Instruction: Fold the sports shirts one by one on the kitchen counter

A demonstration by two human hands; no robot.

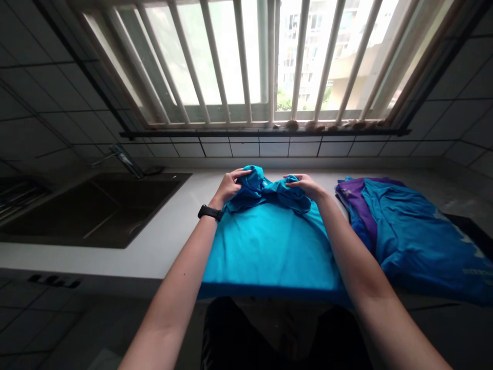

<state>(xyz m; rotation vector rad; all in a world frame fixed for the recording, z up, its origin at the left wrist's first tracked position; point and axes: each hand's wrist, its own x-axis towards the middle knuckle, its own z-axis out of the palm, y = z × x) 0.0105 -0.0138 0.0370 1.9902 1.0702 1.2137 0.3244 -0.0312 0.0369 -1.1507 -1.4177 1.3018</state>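
A bright blue T-shirt (pixel 269 246) is spread on the white countertop, its near end hanging over the front edge. Its far end is bunched up around what looks like the collar and sleeves. My left hand (pixel 230 186) pinches the bunched fabric on the left side, with a black watch on the wrist. On the right, my right hand (pixel 304 186) grips another part of the same bunched cloth between thumb and fingers. The fabric sags between the two hands.
A pile of blue and purple shirts (pixel 416 231) lies on the counter to the right. To the left is a dark sink (pixel 84 205) with a faucet (pixel 127 162). Behind the white countertop (pixel 154 257), a barred window (pixel 239 61) has small roundish objects (pixel 292 125) along its sill.
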